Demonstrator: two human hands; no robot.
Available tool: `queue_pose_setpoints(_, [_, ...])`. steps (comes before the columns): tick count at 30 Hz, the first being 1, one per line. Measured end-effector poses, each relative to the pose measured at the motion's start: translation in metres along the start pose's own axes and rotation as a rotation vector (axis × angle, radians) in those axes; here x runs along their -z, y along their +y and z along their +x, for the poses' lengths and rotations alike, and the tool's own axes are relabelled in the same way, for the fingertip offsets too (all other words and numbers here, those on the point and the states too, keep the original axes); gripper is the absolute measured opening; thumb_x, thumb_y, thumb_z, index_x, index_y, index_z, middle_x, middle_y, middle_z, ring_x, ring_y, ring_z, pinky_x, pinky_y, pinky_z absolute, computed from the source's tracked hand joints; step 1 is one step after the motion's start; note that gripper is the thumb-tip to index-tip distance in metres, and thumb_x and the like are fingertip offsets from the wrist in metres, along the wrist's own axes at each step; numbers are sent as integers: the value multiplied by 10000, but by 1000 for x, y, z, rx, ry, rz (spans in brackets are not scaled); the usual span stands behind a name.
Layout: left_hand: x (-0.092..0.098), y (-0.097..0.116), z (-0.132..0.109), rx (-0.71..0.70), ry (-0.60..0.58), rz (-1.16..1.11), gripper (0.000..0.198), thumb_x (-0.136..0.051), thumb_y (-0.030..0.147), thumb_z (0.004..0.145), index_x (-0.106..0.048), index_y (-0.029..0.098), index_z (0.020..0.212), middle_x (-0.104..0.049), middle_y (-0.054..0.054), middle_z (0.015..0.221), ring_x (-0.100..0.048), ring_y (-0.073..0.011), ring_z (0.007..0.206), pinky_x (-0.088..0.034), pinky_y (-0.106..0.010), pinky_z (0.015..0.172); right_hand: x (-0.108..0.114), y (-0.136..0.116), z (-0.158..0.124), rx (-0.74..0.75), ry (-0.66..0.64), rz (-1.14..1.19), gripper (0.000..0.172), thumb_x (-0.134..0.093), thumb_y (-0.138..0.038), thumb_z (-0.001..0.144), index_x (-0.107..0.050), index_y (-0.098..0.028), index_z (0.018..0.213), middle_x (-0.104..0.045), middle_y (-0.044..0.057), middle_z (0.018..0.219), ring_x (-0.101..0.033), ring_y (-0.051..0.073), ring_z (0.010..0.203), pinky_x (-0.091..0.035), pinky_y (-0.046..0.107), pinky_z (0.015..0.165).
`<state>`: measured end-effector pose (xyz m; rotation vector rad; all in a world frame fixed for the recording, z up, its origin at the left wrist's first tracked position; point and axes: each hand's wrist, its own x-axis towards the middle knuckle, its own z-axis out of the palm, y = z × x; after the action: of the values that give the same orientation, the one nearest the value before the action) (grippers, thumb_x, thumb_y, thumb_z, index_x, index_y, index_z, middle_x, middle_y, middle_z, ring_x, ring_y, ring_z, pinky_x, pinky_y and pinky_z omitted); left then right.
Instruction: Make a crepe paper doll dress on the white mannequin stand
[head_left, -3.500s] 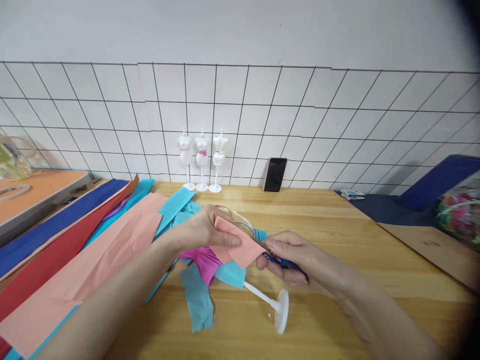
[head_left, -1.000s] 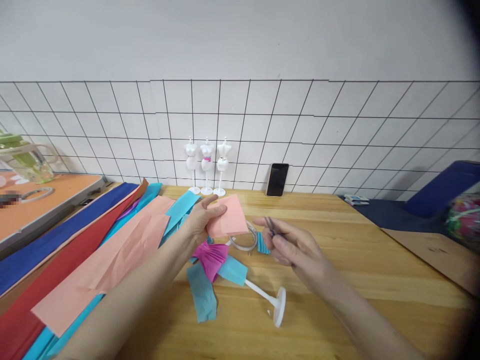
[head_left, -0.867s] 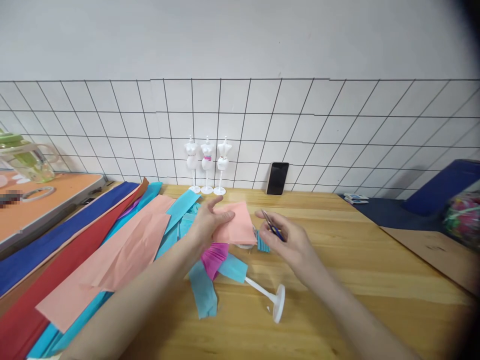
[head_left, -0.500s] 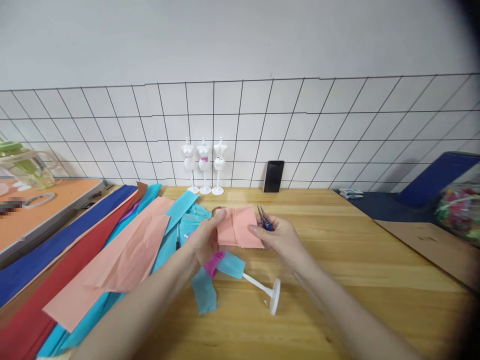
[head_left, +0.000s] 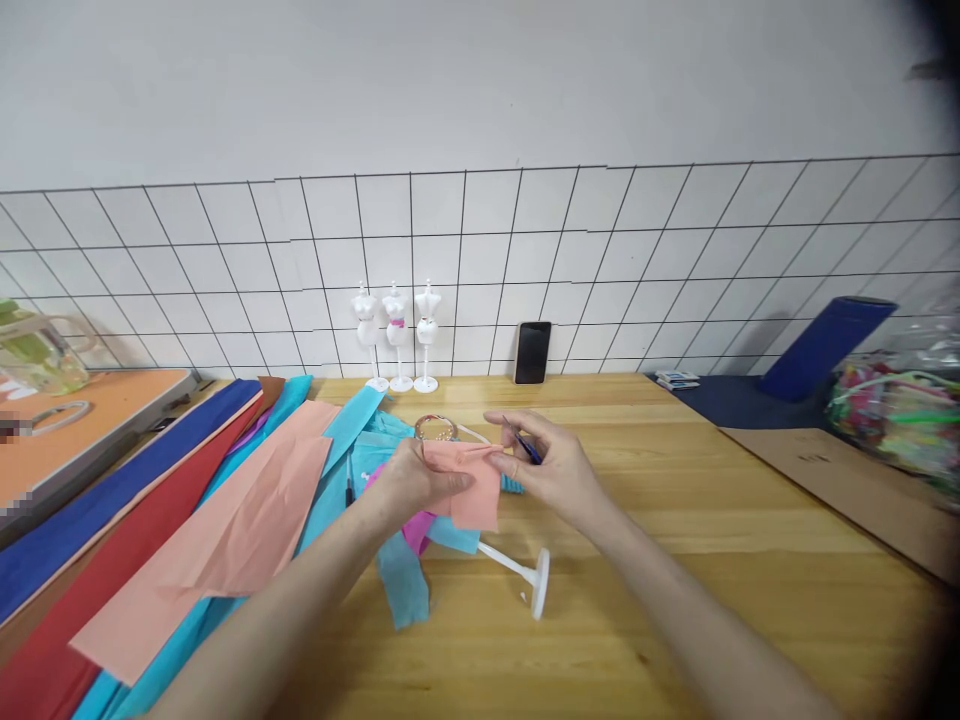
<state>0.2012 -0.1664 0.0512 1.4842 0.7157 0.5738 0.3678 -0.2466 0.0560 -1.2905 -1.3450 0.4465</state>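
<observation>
A small piece of peach crepe paper (head_left: 480, 505) is held up over the table between both hands. My left hand (head_left: 409, 482) pinches its left side, thumb across the front. With thumb and fingers closed, my right hand (head_left: 559, 465) grips the upper right corner, where the top edge looks gathered. Small blue-handled scissors (head_left: 531, 450) are tucked in the same right hand. Below the paper lies a toppled mini dress form, its white stand (head_left: 540, 583) pointing right. Turquoise paper (head_left: 405, 585) and magenta paper (head_left: 417, 530) lie around it; the hands hide part of it.
Long crepe paper sheets (head_left: 210, 540) cover the left side. Three white mini dress forms (head_left: 396, 335) and a phone (head_left: 533, 352) stand at the wall. A tape roll (head_left: 420, 430) lies behind the hands. Cardboard (head_left: 832, 480) and a bag of colourful bits (head_left: 892, 410) are at right.
The peach paper has gone from spread flat between the hands to pinched along its top edge, hanging down. My right hand has moved slightly up and in; the view has shifted a little.
</observation>
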Motion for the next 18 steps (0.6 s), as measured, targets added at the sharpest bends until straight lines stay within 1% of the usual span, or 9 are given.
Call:
queue_pose_setpoints(2, [2, 3, -2, 28, -27, 36, 208, -790, 261, 555, -741, 137, 716, -699, -49, 655, -616, -162, 577, -452, -240, 522, 4, -2, 0, 83, -59, -73, 195, -658, -214, 708, -683, -192, 901, -458, -23, 692, -444, 121, 597, -369, 263, 548])
queue_pose_setpoints(4, [4, 6, -4, 32, -67, 18, 231, -789, 257, 561, -743, 142, 756, -708, -62, 703, -628, -174, 609, -460, -248, 543, 6, -2, 1, 82, -76, -103, 124, -652, -213, 716, -674, -187, 836, -455, -23, 686, -443, 125, 600, -360, 267, 551])
queue_pose_setpoints(6, [7, 7, -5, 26, -122, -16, 258, -789, 253, 569, -743, 148, 799, -714, -68, 742, -635, -182, 641, -471, -257, 572, 5, 0, 1, 46, -87, -109, 95, -654, -211, 711, -652, -186, 802, -483, -15, 725, -437, 120, 593, -353, 268, 551])
queue_pose_setpoints(8, [9, 6, -5, 17, -162, -28, 247, -786, 248, 579, -743, 154, 803, -711, -58, 733, -630, -176, 638, -469, -254, 577, 3, 2, 2, 34, -114, -96, 65, -646, -201, 709, -637, -185, 772, -503, -4, 773, -446, 120, 611, -355, 270, 568])
queue_pose_setpoints(11, [12, 3, -4, -2, -175, -8, 215, -782, 252, 590, -743, 159, 779, -698, -40, 693, -615, -160, 613, -450, -238, 548, 1, 2, 2, 49, -160, -64, 13, -625, -193, 717, -622, -180, 716, -523, 18, 829, -491, 141, 697, -373, 278, 619])
queue_pose_setpoints(12, [13, 2, -4, -6, -177, -3, 218, -781, 256, 592, -743, 160, 784, -698, -42, 697, -615, -161, 617, -449, -238, 549, 1, 2, 2, 44, -172, -54, 27, -620, -195, 719, -612, -178, 698, -530, 22, 835, -503, 150, 728, -378, 281, 635])
queue_pose_setpoints(14, [13, 3, -4, 5, -184, -1, 240, -785, 267, 588, -742, 159, 798, -705, -54, 726, -619, -168, 640, -458, -248, 571, 1, 0, 2, -10, -199, -30, 41, -625, -206, 712, -597, -177, 703, -542, 16, 817, -502, 146, 715, -376, 274, 625])
queue_pose_setpoints(16, [13, 5, -4, 31, -189, 1, 262, -794, 274, 576, -742, 155, 803, -710, -66, 748, -620, -171, 647, -463, -257, 583, 2, -1, 2, -106, -243, 27, 85, -651, -220, 687, -588, -177, 725, -552, -3, 780, -483, 127, 657, -367, 260, 593])
queue_pose_setpoints(18, [13, 7, -5, 41, -196, 15, 264, -797, 273, 572, -744, 159, 804, -711, -61, 744, -610, -161, 630, -455, -248, 569, 2, -2, 2, -188, -290, 96, 120, -678, -232, 654, -581, -172, 693, -556, -20, 718, -469, 114, 616, -359, 249, 574])
